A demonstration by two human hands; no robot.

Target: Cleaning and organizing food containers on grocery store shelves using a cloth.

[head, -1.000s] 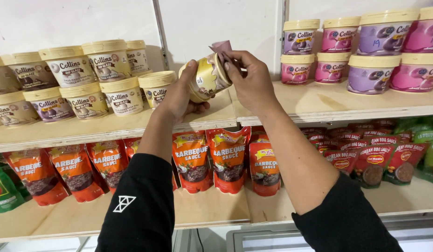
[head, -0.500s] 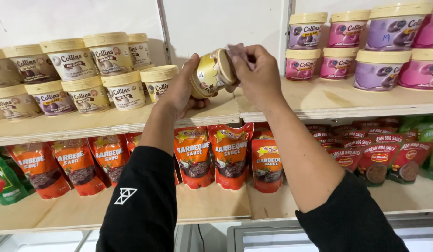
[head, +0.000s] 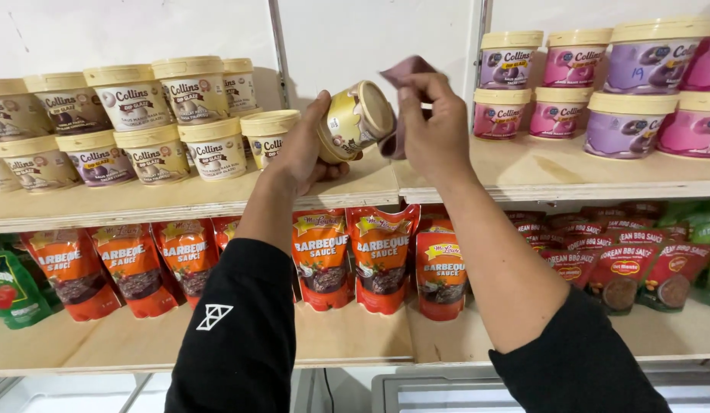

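1. the left hand (head: 305, 149) grasps a cream tub (head: 355, 121), fingers wrapped round its side, and holds it tilted on its side in the air above the upper shelf (head: 370, 187), lid end facing right.
2. the right hand (head: 435, 126) pinches a mauve cloth (head: 404, 73) between fingers and thumb; the cloth lies just beside the tub's lid (head: 378, 111), and whether it touches cannot be told.
3. both arms wear black sleeves (head: 240, 336) pushed up to the forearm; the left one bears a small white triangle mark.
4. left of the hands, on the upper shelf, cream tubs (head: 194, 115) stand in two stacked rows, all upright, with cream lids.
5. right of the hands, past a white upright (head: 481, 46), purple and pink tubs (head: 584, 84) stand stacked in two tiers on the same shelf level.
6. on the lower shelf (head: 355, 336), orange-red sauce pouches (head: 381, 256) stand in a row beneath the arms; some lean.
7. darker red pouches (head: 622, 264) sit to the right on that shelf, green pouches (head: 11, 287) at the far left, and more green ones at the far right edge.
8. the wall (head: 355, 38) behind the shelves is white.
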